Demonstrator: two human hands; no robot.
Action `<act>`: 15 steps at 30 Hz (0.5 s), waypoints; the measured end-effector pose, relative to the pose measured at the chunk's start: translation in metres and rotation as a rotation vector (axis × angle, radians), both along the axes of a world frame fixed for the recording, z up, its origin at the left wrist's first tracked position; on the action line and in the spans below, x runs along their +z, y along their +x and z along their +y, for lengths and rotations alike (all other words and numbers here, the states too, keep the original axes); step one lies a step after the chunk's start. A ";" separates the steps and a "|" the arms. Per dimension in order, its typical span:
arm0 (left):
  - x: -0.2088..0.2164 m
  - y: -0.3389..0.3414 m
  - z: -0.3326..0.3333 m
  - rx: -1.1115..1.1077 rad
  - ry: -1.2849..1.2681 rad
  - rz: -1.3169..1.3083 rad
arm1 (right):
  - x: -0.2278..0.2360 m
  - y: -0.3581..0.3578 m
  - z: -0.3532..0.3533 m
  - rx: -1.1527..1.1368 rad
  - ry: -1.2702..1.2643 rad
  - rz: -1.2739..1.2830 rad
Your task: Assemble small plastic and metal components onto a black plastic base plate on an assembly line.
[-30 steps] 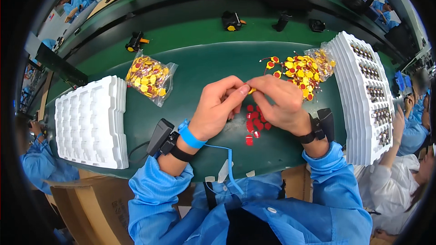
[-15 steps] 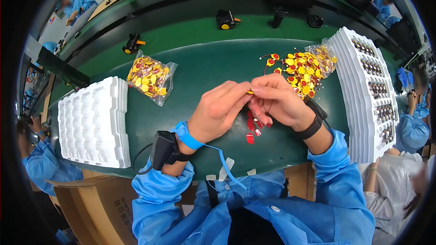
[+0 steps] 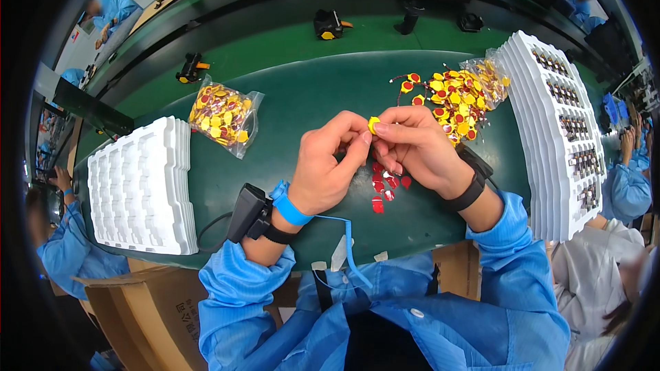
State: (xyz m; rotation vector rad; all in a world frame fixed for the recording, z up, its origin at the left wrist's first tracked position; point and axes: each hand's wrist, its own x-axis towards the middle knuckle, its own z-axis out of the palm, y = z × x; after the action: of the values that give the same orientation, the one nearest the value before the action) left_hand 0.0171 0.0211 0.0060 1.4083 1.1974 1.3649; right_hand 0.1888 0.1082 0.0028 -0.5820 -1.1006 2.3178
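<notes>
In front of me, a small yellow round piece (image 3: 373,124) is pinched at the fingertips of my right hand (image 3: 425,148). My left hand (image 3: 326,165) meets it from the other side, thumb and forefinger closed at its edge. Several red pieces (image 3: 378,204) lie loose on the green table (image 3: 302,89) just below my fingers. Beyond my right hand is a heap of yellow-and-red round pieces (image 3: 454,99), a few with thin dark leads. A blue wrist strap (image 3: 289,206) with a coiled cord is on my left wrist, a black band (image 3: 471,192) on my right.
White moulded trays (image 3: 137,189) are stacked at left. Another tray stack (image 3: 543,144) at right holds rows of small parts. A clear bag of yellow-and-red pieces (image 3: 223,117) lies far left, another bag (image 3: 489,79) behind the heap. Black devices (image 3: 330,25) stand at the back; co-workers sit around.
Both hands have shifted slightly up and left. The yellow piece now shows more of its face between my fingertips, and my left fingers are more bent. More red pieces are visible below.
</notes>
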 end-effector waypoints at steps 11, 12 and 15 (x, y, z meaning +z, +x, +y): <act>-0.004 -0.010 0.026 0.086 0.540 0.845 | 0.004 0.027 0.036 -0.451 0.042 0.097; -0.003 -0.006 0.030 -0.038 0.514 1.009 | 0.002 0.030 0.040 -0.477 0.041 0.100; -0.001 0.012 0.044 -0.238 0.358 1.292 | 0.005 0.032 0.044 -0.537 0.069 0.106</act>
State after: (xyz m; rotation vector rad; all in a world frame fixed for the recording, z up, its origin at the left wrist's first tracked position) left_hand 0.0293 0.0656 0.0052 2.7564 1.4525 0.3797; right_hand 0.2205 0.1518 0.0078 -0.6291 -0.8438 1.8170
